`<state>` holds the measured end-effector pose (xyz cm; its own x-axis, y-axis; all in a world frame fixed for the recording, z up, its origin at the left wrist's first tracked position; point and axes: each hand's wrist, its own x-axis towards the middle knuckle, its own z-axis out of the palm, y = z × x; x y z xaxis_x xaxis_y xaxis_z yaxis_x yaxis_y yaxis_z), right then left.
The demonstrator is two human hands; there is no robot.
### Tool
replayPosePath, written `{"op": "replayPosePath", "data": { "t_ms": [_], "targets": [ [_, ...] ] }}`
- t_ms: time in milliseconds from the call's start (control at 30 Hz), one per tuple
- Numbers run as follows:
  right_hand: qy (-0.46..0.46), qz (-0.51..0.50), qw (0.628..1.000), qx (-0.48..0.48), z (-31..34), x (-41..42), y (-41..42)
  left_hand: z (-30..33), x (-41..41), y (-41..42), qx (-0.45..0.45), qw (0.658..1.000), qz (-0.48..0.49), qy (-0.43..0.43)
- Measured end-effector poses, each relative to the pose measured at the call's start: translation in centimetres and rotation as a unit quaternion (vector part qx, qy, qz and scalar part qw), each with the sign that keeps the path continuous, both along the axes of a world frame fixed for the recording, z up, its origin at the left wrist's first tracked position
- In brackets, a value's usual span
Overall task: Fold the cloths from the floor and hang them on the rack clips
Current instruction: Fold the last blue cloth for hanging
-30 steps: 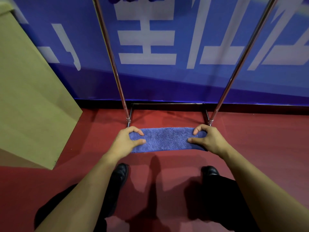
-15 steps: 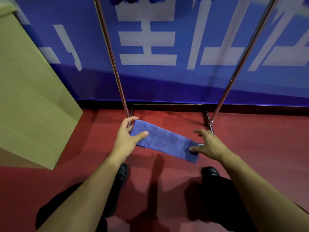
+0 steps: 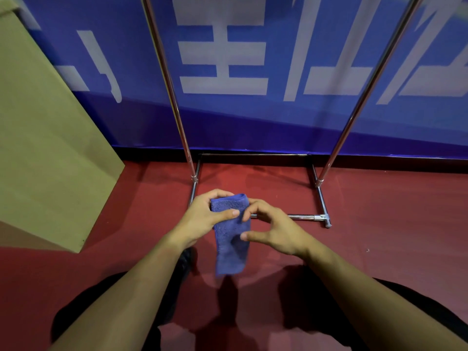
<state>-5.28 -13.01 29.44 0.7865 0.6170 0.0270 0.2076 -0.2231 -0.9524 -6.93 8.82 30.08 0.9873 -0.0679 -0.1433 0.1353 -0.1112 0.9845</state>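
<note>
Far to the left of the shiny metal rack (image 3: pixel 298 217) stands a big flat brown cardboard sheet (image 3: pixel 48 138), leaning up from the dark red floor (image 3: pixel 392 224). Behind the rack is a blue wall banner with big white shapes (image 3: pixel 222 62) on it.

The rack has two thin silver poles that go up and out of the top of the view. At the bottom, silver bars make a frame that lies flat on the red floor.

Just in front of the rack's left pole, the left hand (image 3: pixel 202 219) holds the top of a folded blue fuzzy cloth (image 3: pixel 231 239). The fingers curl round the back of the cloth and the thumb lies flat across the front, so the cloth is pinched between them. The cloth hangs straight down from this hand, off the floor, in front of the rack's low front bar. Its bottom end hangs free above a dark shadow on the floor.

Just right of the cloth, in front of the middle of the rack, is the right hand (image 3: pixel 276 231). Its fingers are bent a little and spread apart. The thumb tip and a fingertip touch the right edge of the cloth, but the hand does not close on it.

Below the rack, near the bottom of the view, are dark trousers (image 3: pixel 316 295) and a black shoe (image 3: pixel 186 262)
</note>
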Motion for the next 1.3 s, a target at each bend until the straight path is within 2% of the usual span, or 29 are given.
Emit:
{"op": "replayPosePath", "data": {
  "t_ms": [133, 233, 300, 400, 567, 700, 800, 900, 967, 1100, 1200, 1233, 1300],
  "targets": [
    [0.132, -0.027, 0.99, 0.035, -0.3, -0.8, 0.7, 0.4, 0.0, -0.4, -0.057, 0.998, 0.011, 0.019],
    [0.204, -0.008, 0.979, 0.028, 0.0, -1.1, 0.8, 0.6, 0.0, -0.4, -0.082, 0.996, 0.007, 0.018],
    [0.201, 0.011, 0.98, 0.008, 0.1, -1.2, 0.9, 0.6, 0.0, -0.3, -0.081, 0.997, 0.008, 0.013],
    [0.211, -0.011, 0.977, 0.029, 0.2, -1.2, 1.0, 0.3, -0.1, -0.4, -0.093, 0.995, 0.019, 0.008],
    [0.198, -0.094, 0.972, 0.082, 0.8, -0.7, 1.1, 0.6, -0.7, -1.3, -0.172, 0.981, -0.012, 0.09],
    [0.247, -0.148, 0.943, 0.169, 1.1, -0.1, 0.8, -0.2, -1.3, -2.0, -0.161, 0.975, -0.063, 0.142],
    [0.243, -0.192, 0.932, 0.19, 1.2, 0.5, 0.6, -0.5, -1.2, -2.4, -0.133, 0.98, -0.077, 0.129],
    [0.235, -0.227, 0.925, 0.195, 1.3, 0.5, 0.4, -0.5, -0.9, -2.5, -0.113, 0.987, -0.04, 0.107],
    [0.219, -0.237, 0.931, 0.169, 1.5, 0.5, 0.3, -0.5, -0.7, -2.4, -0.088, 0.992, -0.022, 0.083],
    [0.142, -0.294, 0.944, 0.044, 1.3, 0.8, 0.1, 0.4, -0.7, -2.1, -0.06, 0.997, 0.013, 0.037],
    [0.006, -0.384, 0.923, -0.015, 0.6, 1.0, -0.4, 0.5, -0.3, -1.5, -0.099, 0.994, 0.029, 0.033],
    [-0.059, -0.369, 0.928, -0.016, 0.6, 1.1, -0.7, 0.5, -0.3, -1.3, -0.109, 0.993, 0.031, 0.035],
    [-0.154, -0.252, 0.955, -0.012, 1.0, 1.1, -1.2, 0.6, -0.3, -1.2, -0.119, 0.991, 0.027, 0.046]
  ]
}}
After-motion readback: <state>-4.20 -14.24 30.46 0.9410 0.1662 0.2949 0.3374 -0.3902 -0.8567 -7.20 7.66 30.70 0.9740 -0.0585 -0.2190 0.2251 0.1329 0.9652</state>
